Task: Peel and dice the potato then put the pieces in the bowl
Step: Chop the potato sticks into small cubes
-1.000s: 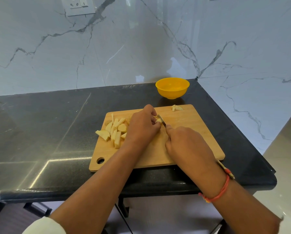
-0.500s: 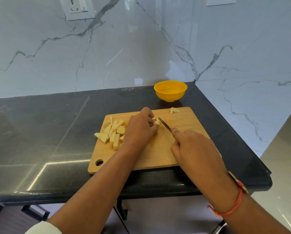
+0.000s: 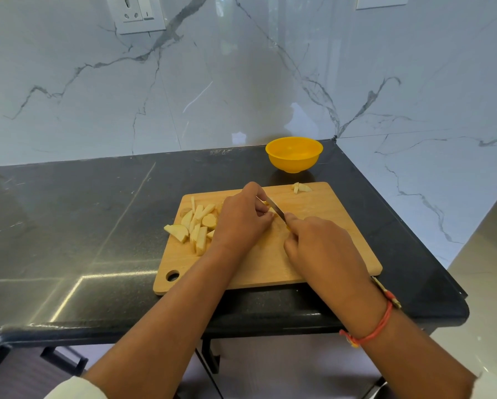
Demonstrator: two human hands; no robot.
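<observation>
A wooden cutting board [image 3: 322,254] lies on the black counter. On its left part sits a heap of peeled potato slices [image 3: 197,224]. My left hand [image 3: 243,218] curls over a small potato piece [image 3: 270,211], mostly hidden under its fingers. My right hand [image 3: 319,246] grips a knife [image 3: 276,209] whose blade angles up-left against that piece. Two small cut pieces [image 3: 300,188] lie at the board's far edge. The yellow bowl [image 3: 294,154] stands behind the board, and I see no potato in it.
The black counter [image 3: 83,220] stretches wide to the left of the board. Its front edge and rounded right corner [image 3: 454,309] are close to the board. Marble walls rise behind and to the right, with a wall socket [image 3: 136,13] at the top left.
The knife blade has shifted back and forth at the held piece, and my right hand has drawn slightly back toward me. The left hand stays on the piece.
</observation>
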